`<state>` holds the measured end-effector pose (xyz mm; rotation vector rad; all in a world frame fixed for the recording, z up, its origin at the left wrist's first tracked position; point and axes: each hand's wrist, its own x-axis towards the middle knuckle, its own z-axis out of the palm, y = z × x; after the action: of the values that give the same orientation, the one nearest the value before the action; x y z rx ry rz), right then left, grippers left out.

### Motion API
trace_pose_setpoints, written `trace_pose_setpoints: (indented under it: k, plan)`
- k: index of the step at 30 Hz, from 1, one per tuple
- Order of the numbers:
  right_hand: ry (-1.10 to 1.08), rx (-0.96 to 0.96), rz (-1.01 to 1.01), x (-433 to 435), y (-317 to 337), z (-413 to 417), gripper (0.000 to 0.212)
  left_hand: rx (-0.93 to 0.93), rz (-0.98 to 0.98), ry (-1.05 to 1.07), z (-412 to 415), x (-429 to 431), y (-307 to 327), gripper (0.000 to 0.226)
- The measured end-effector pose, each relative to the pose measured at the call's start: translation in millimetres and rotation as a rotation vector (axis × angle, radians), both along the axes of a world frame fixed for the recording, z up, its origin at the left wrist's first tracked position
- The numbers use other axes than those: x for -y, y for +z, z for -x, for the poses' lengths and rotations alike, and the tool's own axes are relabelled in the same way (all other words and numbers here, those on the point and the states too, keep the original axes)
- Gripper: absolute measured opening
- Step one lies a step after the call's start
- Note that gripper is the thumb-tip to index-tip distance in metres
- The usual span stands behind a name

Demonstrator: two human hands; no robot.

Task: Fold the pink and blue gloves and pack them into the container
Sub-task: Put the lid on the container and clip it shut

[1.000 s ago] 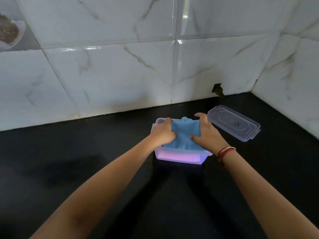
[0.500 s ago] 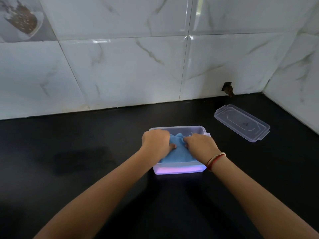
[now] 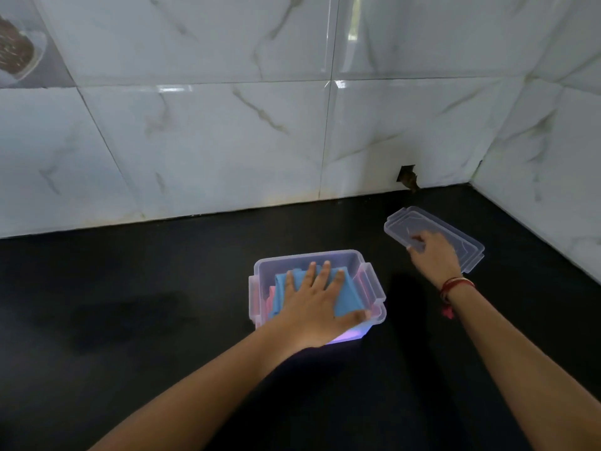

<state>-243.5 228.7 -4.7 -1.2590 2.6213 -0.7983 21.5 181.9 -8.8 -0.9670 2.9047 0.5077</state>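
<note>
Gloves [image 3: 344, 292] now lie packed under the flat, open left hand [image 3: 317, 302]; right hand [image 3: 434, 255] has left them, fingers spread on the lid [image 3: 461, 237], so closing comes next.

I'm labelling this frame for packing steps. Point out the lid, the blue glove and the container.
lid [image 3: 461, 237], head view, on its clear top panel.
blue glove [image 3: 346, 296], head view, on the folded cloth right of the hand.
container [image 3: 374, 283], head view, on its right rim.

Black countertop [image 3: 130, 320], matte, with a faint dull smear at 9 o'clock. White marble-veined wall tiles [image 3: 211, 141] from 9 through 3 o'clock. Small dark notch [image 3: 408, 179] in the tile base at 1 o'clock; picture tile [image 3: 16, 50] at 10 o'clock.
</note>
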Motion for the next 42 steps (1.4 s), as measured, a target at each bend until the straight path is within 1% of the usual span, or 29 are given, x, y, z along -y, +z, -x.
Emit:
trace_pose_setpoints:
  k: [2,5,9,13,15,17,20,21,22,24,25,26,27,28,29,30,31,32,33,34,36,37,39,40,42]
  plan:
    - [-0.048,-0.027,-0.153,-2,-12,20,0.036,0.033,-0.016,0.043,-1,3,-9,0.102]
    - [-0.042,-0.118,-0.287,-4,-23,33,0.031,0.075,-0.002,0.09,-9,5,-12,0.103]
    - [-0.028,-0.241,-0.249,2,-25,33,0.022,0.08,-0.017,0.138,-32,9,-13,0.109]
    - [0.008,-0.307,-0.272,8,-20,16,0.02,0.092,-0.026,0.132,-55,15,-8,0.103]
    - [0.048,-0.366,-0.229,11,-14,-1,0.022,0.08,-0.028,0.125,-64,16,-8,0.097]
    - [0.112,-0.403,-0.119,13,-1,-22,0.022,0.072,-0.042,0.126,-70,14,-7,0.094]
    - [0.303,-0.301,0.134,12,37,-58,0.015,0.074,-0.071,0.118,-78,8,-4,0.084]
    - [0.353,-0.237,0.193,11,53,-70,0.012,0.022,-0.075,0.131,-82,8,0,0.077]
    - [0.4,-0.164,0.237,8,70,-81,0.008,-0.098,-0.068,0.16,-87,9,5,0.067]
    - [0.508,-0.06,0.322,1,102,-102,0.003,-0.511,-0.039,0.255,-101,11,20,0.038]
    - [0.568,-0.034,0.366,-4,117,-111,0.004,-0.704,0.01,0.314,-109,13,28,0.028]
    - [0.63,-0.003,0.403,-9,129,-120,0.006,-0.864,0.07,0.381,-118,16,36,0.026]
    - [0.689,0.03,0.43,-11,139,-127,0.01,-0.989,0.09,0.45,-127,19,43,0.028]
    - [0.735,0.046,0.445,-10,145,-132,0.014,-1.076,0.054,0.514,-134,23,49,0.033]
    - [0.761,0.036,0.448,-5,148,-136,0.016,-1.127,-0.025,0.561,-140,28,55,0.039]
    - [0.779,0.019,0.434,3,148,-141,0.016,-1.133,-0.121,0.586,-146,34,59,0.042]
    - [0.8,0.02,0.397,13,145,-145,0.017,-1.105,-0.217,0.58,-149,39,61,0.04]
    - [0.829,0.049,0.335,24,139,-150,0.019,-1.08,-0.282,0.542,-151,42,63,0.03]
    - [0.86,0.091,0.256,33,131,-154,0.021,-1.067,-0.321,0.494,-152,42,63,0.015]
    - [0.891,0.13,0.18,41,121,-158,0.022,-1.069,-0.309,0.455,-152,39,62,0.013]
    - [0.938,0.181,0.078,54,101,-163,0.024,-1.09,-0.262,0.435,-153,31,51,0.024]
    - [0.951,0.199,0.055,58,91,-164,0.024,-1.118,-0.274,0.464,-154,27,46,0.024]
    - [0.956,0.22,0.029,65,75,-164,0.024,-1.183,-0.376,0.566,-158,23,37,0.022]
    - [0.956,0.214,0.012,68,68,-164,0.024,-1.185,-0.443,0.624,-161,23,34,0.025]
    - [0.953,0.2,-0.034,72,54,-161,0.024,-1.116,-0.545,0.718,-166,23,28,0.036]
